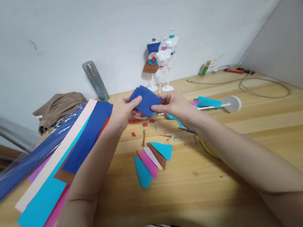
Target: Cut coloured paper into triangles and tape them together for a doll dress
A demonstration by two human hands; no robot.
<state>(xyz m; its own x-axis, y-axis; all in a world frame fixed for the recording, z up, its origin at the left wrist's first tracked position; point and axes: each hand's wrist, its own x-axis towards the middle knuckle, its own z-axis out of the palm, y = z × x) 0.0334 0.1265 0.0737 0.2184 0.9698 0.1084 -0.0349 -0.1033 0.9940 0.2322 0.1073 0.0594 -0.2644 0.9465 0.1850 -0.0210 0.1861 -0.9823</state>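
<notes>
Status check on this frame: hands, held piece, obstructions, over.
Left hand and right hand gripping blue piece, above table. Cut coloured pieces lie nearer the camera. Scissors partly hidden by right forearm.

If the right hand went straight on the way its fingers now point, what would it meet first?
The dark blue piece, whose edge the right hand already pinches. Across it, the left hand looks next in line, though depth is hard to judge from this one view.

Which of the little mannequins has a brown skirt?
The leftmost mannequin, in the blue top with a round rosette; the other two show mostly white bodies.
</notes>
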